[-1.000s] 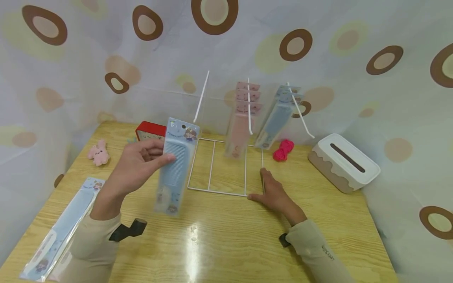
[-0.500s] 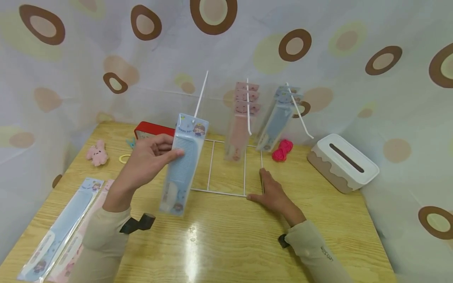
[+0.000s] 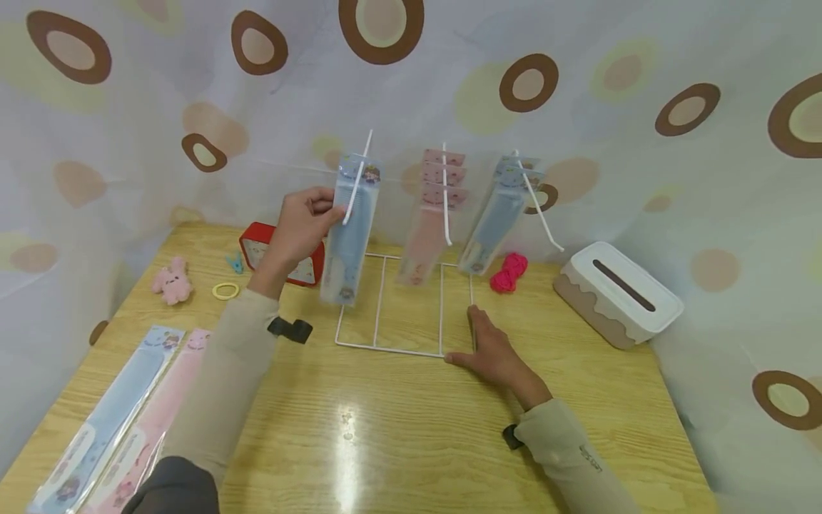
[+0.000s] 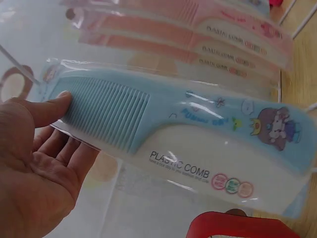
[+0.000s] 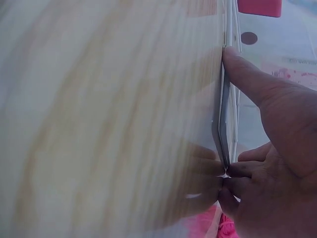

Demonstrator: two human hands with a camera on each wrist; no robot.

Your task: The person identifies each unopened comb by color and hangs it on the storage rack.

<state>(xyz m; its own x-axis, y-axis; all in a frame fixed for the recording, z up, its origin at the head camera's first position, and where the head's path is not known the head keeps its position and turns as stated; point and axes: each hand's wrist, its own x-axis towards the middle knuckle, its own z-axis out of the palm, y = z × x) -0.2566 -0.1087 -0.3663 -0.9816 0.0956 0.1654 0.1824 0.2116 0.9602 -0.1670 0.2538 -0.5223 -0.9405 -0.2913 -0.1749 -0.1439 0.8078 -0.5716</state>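
A pale blue plastic comb (image 3: 349, 221) in clear cartoon-printed packaging hangs beside pink combs (image 3: 427, 218) on a white wire rack (image 3: 392, 303), above a light wood-grain table (image 3: 398, 428); behind, a white curtain (image 3: 578, 143) dotted with brown and cream ovals.

worktop (image 3: 411, 442): glossy wood, glaring | comb (image 4: 148, 119): smooth plastic, shining in clear wrap | rack (image 3: 385, 300): white-coated wire | curtain (image 3: 578, 143): matt cloth

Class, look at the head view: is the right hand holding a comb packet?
No, the right hand lies flat on the rack's wire base, holding nothing.
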